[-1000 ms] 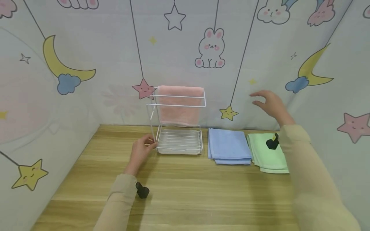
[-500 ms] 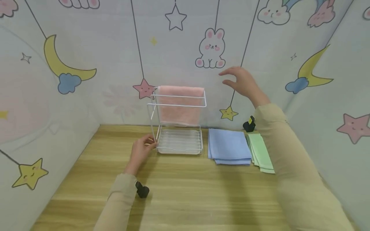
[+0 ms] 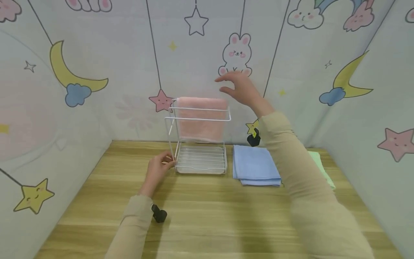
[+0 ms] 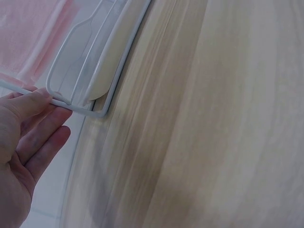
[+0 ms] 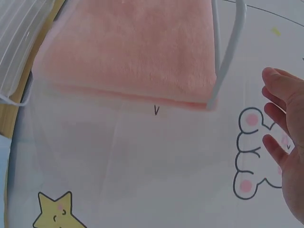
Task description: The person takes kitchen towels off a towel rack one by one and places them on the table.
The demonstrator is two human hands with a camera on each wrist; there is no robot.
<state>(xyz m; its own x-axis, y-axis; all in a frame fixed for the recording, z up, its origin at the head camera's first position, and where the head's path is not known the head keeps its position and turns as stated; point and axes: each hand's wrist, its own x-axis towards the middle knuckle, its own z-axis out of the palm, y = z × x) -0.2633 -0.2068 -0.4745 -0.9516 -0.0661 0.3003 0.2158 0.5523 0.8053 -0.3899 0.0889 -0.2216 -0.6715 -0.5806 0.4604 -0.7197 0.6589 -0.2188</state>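
A white wire rack [image 3: 200, 119] stands at the back of the table, with a pink towel [image 3: 202, 131] draped over its rear bar. Low on the rack's left side, my left hand [image 3: 157, 169] pinches the frame; the left wrist view has thumb and fingers of this hand [image 4: 28, 137] on the wire [image 4: 102, 113]. My right hand [image 3: 240, 88] is in the air above and right of the rack's top, fingers gently bent and apart from the thumb, holding nothing. In the right wrist view, the towel [image 5: 137, 47] lies left of that hand [image 5: 289, 123].
Beside the rack lies a folded blue towel [image 3: 255, 163]. Farther right, a green towel [image 3: 321, 165] is partly covered by my right sleeve [image 3: 300, 172]. A clear tray [image 3: 200, 171] sits in the rack's base. Behind the wooden table [image 3: 200, 216] hangs a printed cloth wall [image 3: 129, 54].
My right hand has moved left through the air, from above the green towel to near the rack's top right. The left hand keeps its hold on the rack.
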